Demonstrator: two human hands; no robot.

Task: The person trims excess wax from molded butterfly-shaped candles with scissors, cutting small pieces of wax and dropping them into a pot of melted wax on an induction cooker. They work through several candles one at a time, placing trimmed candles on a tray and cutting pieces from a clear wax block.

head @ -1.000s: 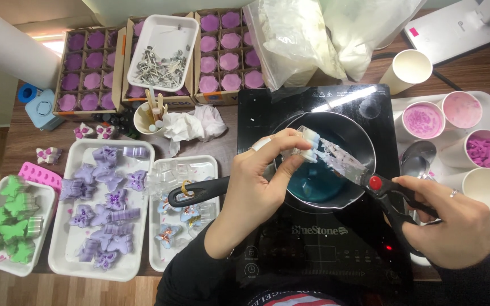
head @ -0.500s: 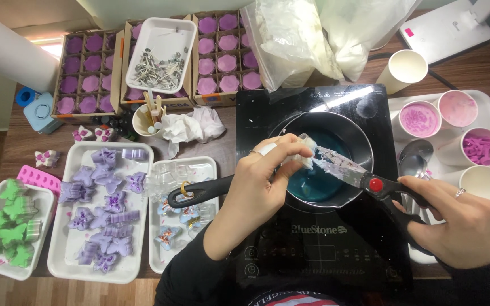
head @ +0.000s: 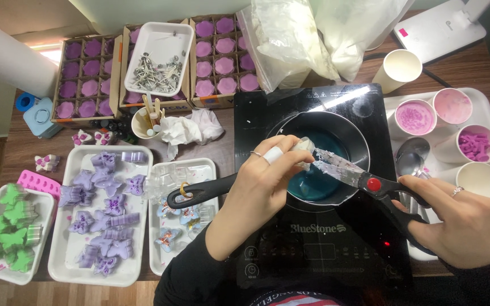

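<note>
My left hand [head: 265,181] pinches a small pale wax piece [head: 304,148] over a black pan [head: 364,148] that holds teal liquid [head: 313,180]. My right hand [head: 465,224] grips black-handled scissors [head: 370,182] with a red pivot. The wax-smeared blades point left and meet the wax piece at my left fingertips. The pan sits on a black induction cooktop [head: 324,238], with its long handle [head: 199,191] running left under my left wrist.
Paper cups [head: 418,117] of pink and purple wax stand on a tray at right. White trays hold purple [head: 106,204], clear and green [head: 7,226] butterfly shapes at left. Boxes of purple candles [head: 89,71], a wick tray [head: 157,59] and bags of white wax [head: 296,34] line the back.
The camera view shifted slightly. My left hand has turned the wax piece and closed more tightly on it; the scissor blades stay against it over the pan.
</note>
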